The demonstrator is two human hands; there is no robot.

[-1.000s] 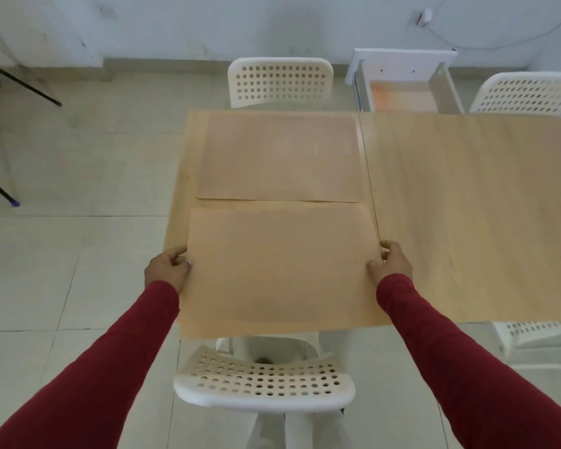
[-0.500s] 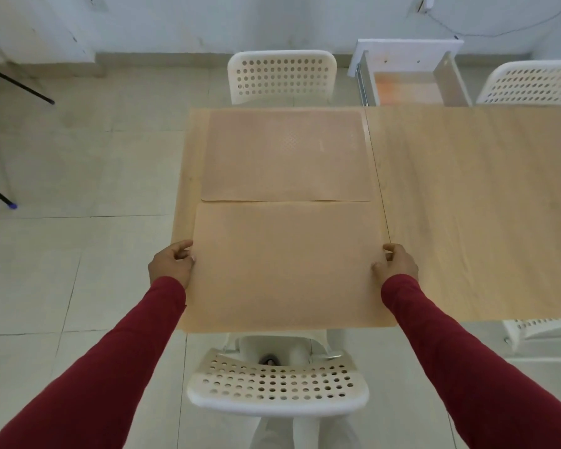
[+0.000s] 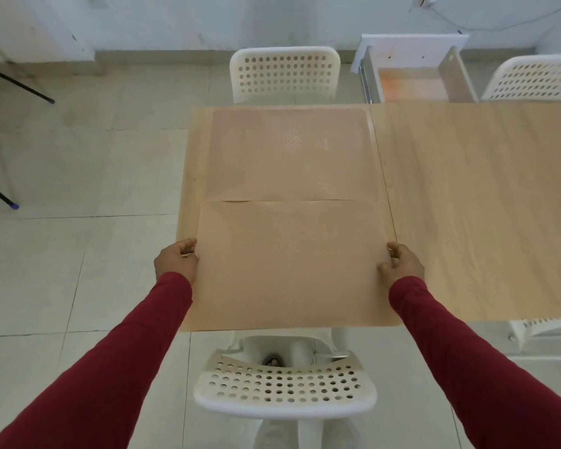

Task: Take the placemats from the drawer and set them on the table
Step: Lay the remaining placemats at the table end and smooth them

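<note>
Two tan placemats lie on the left part of the light wooden table (image 3: 473,202). The far placemat (image 3: 289,153) lies flat by the table's back edge. The near placemat (image 3: 289,264) lies just in front of it, their edges meeting, with its near edge at the table's front edge. My left hand (image 3: 175,260) grips the near placemat's left edge and my right hand (image 3: 402,262) grips its right edge. Beyond the table, at the back right, the white drawer (image 3: 415,59) stands open with an orange-tinted bottom showing.
A white perforated chair (image 3: 285,387) stands right in front of me under the table's front edge. Another white chair (image 3: 285,72) stands at the far side, a third (image 3: 538,79) at the back right. Black tripod legs (image 3: 17,82) stand on the tiled floor at left.
Both hands have pushed the near placemat away from me onto the table, until its far edge meets the far placemat. It overhangs the front edge less than before.
</note>
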